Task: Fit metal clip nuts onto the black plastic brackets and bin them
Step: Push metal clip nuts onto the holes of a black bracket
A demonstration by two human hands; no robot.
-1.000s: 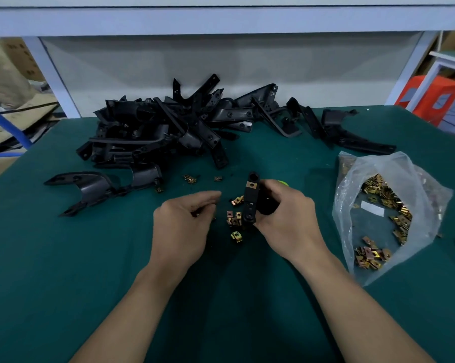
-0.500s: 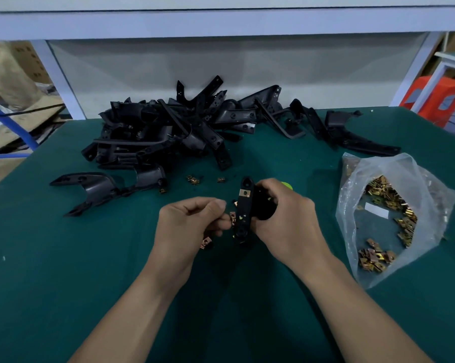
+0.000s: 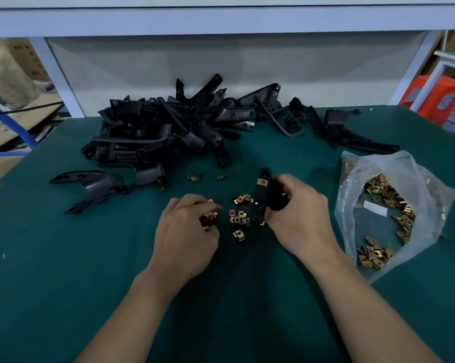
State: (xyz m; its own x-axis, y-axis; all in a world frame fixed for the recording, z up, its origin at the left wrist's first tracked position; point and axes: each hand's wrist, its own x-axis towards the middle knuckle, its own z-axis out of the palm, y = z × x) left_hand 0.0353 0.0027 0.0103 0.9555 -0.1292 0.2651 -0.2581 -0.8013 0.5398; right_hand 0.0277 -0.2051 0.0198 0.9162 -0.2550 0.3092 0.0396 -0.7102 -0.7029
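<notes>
Both bare forearms are reaching in from the near edge over the dark green table (image 3: 64,284). The left hand (image 3: 187,231) is curling palm-down, pinching a few brass-coloured metal clip nuts (image 3: 210,216). Just to its right, the right hand (image 3: 297,213) is gripping a narrow black plastic bracket (image 3: 261,200) upright, one nut sitting near its top. Loose square nuts (image 3: 238,217) are lying between the hands. A heap of black brackets (image 3: 168,127) is lying farther back.

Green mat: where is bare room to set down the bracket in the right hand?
Free: near-left mat, nearside of the lone bracket, left of the left hand. Crowded: loose clip nuts between the hands, bracket pile behind, bag of clip nuts right.
</notes>
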